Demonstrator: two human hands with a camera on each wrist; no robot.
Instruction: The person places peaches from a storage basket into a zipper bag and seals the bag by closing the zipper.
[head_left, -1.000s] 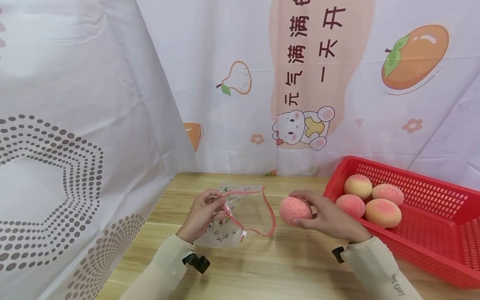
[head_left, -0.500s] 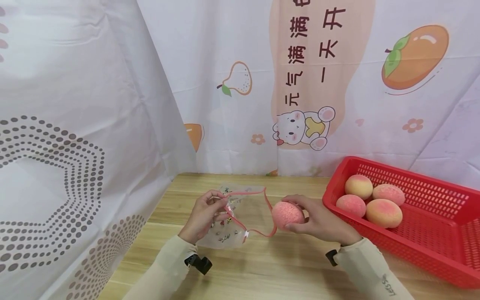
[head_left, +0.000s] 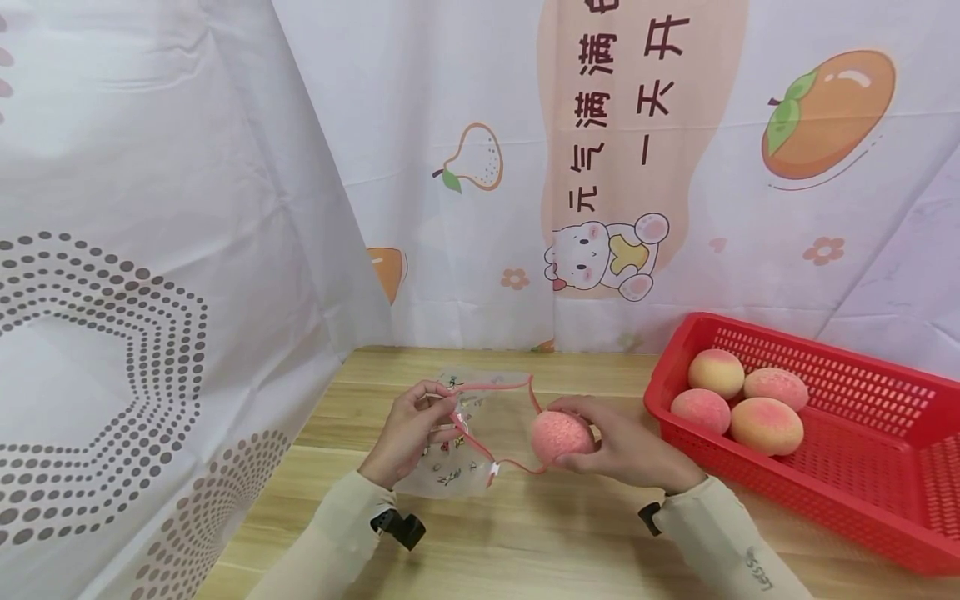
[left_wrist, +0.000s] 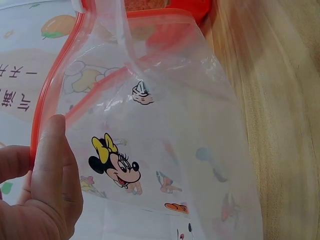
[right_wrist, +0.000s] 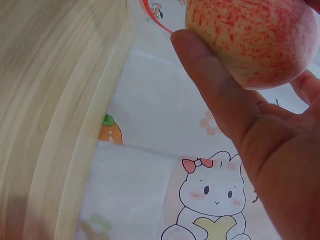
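Head view shows the right hand (head_left: 626,450) gripping a peach (head_left: 561,435) at the mouth of the zip bag (head_left: 457,433), which the left hand (head_left: 408,429) pinches open above the bench (head_left: 570,533). Next, I judge, the peach must enter without catching the rim.

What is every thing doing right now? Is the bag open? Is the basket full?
Zip bag: open, red-rimmed mouth held wide, lying on the table.
Left hand: pinches the bag's rim.
Peach: held in the air at the bag's mouth, not inside yet.
Right hand: grips the peach.
Red basket: partly filled, resting on the table.
Four peaches: lying together in the basket.
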